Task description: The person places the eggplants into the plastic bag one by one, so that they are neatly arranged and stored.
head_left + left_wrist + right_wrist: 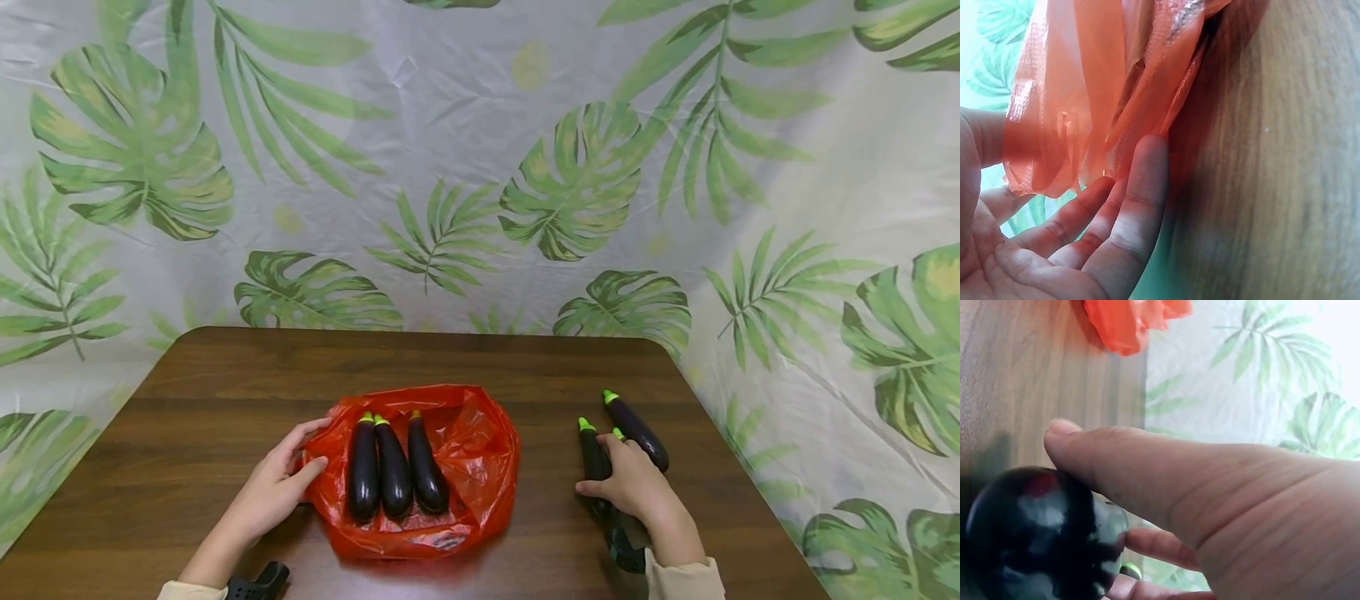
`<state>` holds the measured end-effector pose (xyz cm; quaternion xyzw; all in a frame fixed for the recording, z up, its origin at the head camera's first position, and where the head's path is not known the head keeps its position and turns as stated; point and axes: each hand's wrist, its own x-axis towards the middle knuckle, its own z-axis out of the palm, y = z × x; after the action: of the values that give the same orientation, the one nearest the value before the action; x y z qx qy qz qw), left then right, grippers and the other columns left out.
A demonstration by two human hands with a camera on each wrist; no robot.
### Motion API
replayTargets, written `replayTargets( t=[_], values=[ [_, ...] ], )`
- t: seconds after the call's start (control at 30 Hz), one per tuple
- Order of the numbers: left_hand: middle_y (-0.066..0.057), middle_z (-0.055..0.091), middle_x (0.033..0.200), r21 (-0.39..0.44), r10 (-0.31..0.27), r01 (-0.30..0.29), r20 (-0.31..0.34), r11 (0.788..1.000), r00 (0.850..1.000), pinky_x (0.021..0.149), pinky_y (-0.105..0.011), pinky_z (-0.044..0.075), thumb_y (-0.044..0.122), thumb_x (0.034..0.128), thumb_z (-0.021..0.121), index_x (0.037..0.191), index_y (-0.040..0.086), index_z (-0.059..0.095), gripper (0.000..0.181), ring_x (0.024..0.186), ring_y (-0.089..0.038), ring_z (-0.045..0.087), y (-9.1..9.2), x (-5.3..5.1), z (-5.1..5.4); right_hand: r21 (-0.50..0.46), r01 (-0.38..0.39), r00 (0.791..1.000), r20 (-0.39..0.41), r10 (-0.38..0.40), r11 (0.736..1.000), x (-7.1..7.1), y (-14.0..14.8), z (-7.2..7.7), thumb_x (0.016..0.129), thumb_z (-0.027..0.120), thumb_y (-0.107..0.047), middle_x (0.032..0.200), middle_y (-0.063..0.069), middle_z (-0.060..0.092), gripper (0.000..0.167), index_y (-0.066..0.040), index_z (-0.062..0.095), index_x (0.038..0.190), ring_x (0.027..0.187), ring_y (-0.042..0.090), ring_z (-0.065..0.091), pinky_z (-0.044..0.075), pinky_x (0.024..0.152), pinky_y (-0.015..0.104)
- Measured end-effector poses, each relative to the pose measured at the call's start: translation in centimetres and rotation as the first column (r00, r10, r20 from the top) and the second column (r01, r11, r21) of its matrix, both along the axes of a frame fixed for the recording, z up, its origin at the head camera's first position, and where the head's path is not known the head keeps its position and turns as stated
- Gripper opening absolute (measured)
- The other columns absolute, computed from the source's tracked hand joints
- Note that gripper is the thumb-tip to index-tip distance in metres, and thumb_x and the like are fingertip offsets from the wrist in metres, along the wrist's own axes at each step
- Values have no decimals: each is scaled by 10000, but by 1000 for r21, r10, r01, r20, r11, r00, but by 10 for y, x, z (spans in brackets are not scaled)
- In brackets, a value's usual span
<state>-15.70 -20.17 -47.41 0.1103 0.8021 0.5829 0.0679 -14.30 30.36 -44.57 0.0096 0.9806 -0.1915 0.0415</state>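
Clock laid on head view, 12 = patterned curtain (450, 100), bag at centre. Red bag (483, 454) sits on wooden table (187, 458), mouth gaping upward. Bagged eggplants (393, 475): three, side by side in its 9 o'clock half, green caps toward 12.

Left hand (272, 485) at 9 o'clock, loosely holding the bag's rim: thumb on the inner side of the plastic, fingers against the outside. Right hand (641, 483) at 3 o'clock, gripping one eggplant (592, 457), thumb on one side, fingers on the other; it lies at the hand's 10 o'clock, well apart from the bag. Loose eggplant (637, 432) at the hand's 12, cap toward 11. Third green cap (618, 433) peeks out between them at the hand's 11; its body is hidden.

Progress: looks about half done if this is bagging. Three in; three outside, counting the gripped and mostly hidden ones.
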Motion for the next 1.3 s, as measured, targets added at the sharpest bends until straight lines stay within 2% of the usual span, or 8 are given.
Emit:
replayTargets(
  t=[0.17, 0.3, 0.37, 0.47, 0.67, 0.87, 1.1, 1.3],
  values=[
    [-329, 478, 1560, 16, -6, 6, 6, 1000, 1000, 789, -349, 676, 87, 1085, 611, 1615, 89, 389, 574, 1148, -304, 726, 1, 0, -1, -5, -21, 999, -40, 21, 1000, -18, 25, -43, 772, 921, -603, 1345, 299, 641, 999, -4, 555, 1482, 1236, 479, 614, 570, 947, 589],
    [-330, 464, 1575, 14, -6, 6, 10, 1000, 1000, 791, -353, 676, 87, 1085, 610, 1615, 90, 388, 575, 1155, -312, 723, 1, 0, -1, -36, -49, 998, -50, 47, 998, -25, 34, -55, 781, 899, -637, 1258, 227, 686, 1003, -18, 554, 1491, 1155, 404, 647, 583, 885, 516],
    [-329, 468, 1572, 10, -3, 3, 10, 1000, 1000, 792, -355, 677, 85, 1083, 611, 1613, 92, 389, 575, 1154, -320, 722, 2, 0, -1, -58, -67, 997, -34, 65, 996, -24, 30, -47, 808, 893, -604, 1179, 188, 713, 985, 8, 538, 1494, 1073, 347, 676, 586, 842, 474],
    [-324, 483, 1562, 4, 4, -4, 7, 1000, 1000, 792, -353, 677, 78, 1077, 618, 1606, 93, 400, 573, 1143, -322, 727, 2, 0, -1, -130, -64, 998, -9, 64, 989, -17, 14, -23, 843, 890, -500, 1117, 117, 756, 914, 36, 530, 1490, 979, 240, 712, 594, 806, 430],
    [-332, 495, 1550, -10, 3, -3, -16, 1000, 1000, 784, -344, 675, 53, 1069, 617, 1605, 77, 397, 580, 1136, -329, 735, 2, 1, -2, -237, -23, 999, 35, 32, 971, -3, -21, 28, 911, 848, -327, 1138, 133, 768, 798, 60, 498, 1514, 973, 233, 740, 620, 845, 461],
    [-325, 508, 1541, -19, 10, -11, -27, 1000, 1000, 788, -347, 675, 35, 1061, 616, 1603, 75, 400, 585, 1131, -330, 738, 2, 1, -3, -251, -58, 998, 9, 62, 966, -9, -35, 42, 947, 815, -341, 1176, 141, 748, 769, 45, 493, 1528, 1019, 256, 725, 623, 828, 446],
    [-323, 525, 1523, -21, 9, -9, -38, 1000, 999, 787, -339, 674, 42, 1063, 618, 1599, 70, 407, 577, 1107, -302, 745, 2, 1, -4, -298, -97, 995, -9, 99, 950, -12, -58, 58, 966, 794, -384, 1280, 192, 706, 728, -14, 520, 1529, 1158, 332, 708, 633, 917, 484],
    [-328, 519, 1527, -7, 6, -6, -36, 1000, 999, 783, -351, 677, 44, 1065, 617, 1600, 68, 405, 576, 1125, -317, 742, 1, 1, -6, -342, -150, 988, -11, 156, 928, -18, -83, 69, 981, 786, -360, 1200, 147, 717, 689, -37, 525, 1530, 1078, 267, 704, 629, 887, 436]
  ],
)
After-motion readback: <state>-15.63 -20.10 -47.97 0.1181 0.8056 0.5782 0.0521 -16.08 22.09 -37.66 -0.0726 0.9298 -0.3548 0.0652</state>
